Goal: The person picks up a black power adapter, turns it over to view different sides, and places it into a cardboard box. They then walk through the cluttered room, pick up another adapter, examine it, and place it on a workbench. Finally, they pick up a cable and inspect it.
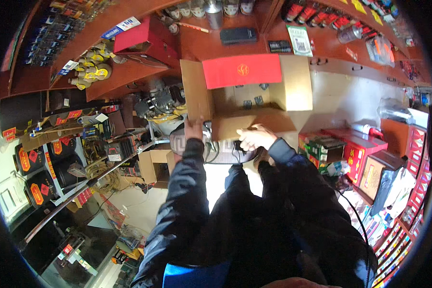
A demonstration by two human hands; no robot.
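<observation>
An open cardboard box (248, 121) stands in front of me, its flaps spread. The far flap (242, 72) shows a red face with a gold emblem, while the other flaps are plain brown. Several small dark pieces (258, 100) lie inside. My left hand (194, 128) grips the near left corner of the box. At the near flap, my right hand (258, 138) is closed with its fingers curled; what they hold, if anything, is hidden. Beneath the box is a grey patterned round surface (179, 142), with a dark cable (211, 152) hanging over it.
A wooden counter (197, 45) with a black case (238, 35) runs behind the box. Engine-like machinery (159, 103) stands at the left, near a metal rail (101, 178). Red cartons (355, 161) are stacked at the right. A smaller open carton (151, 166) sits on the floor.
</observation>
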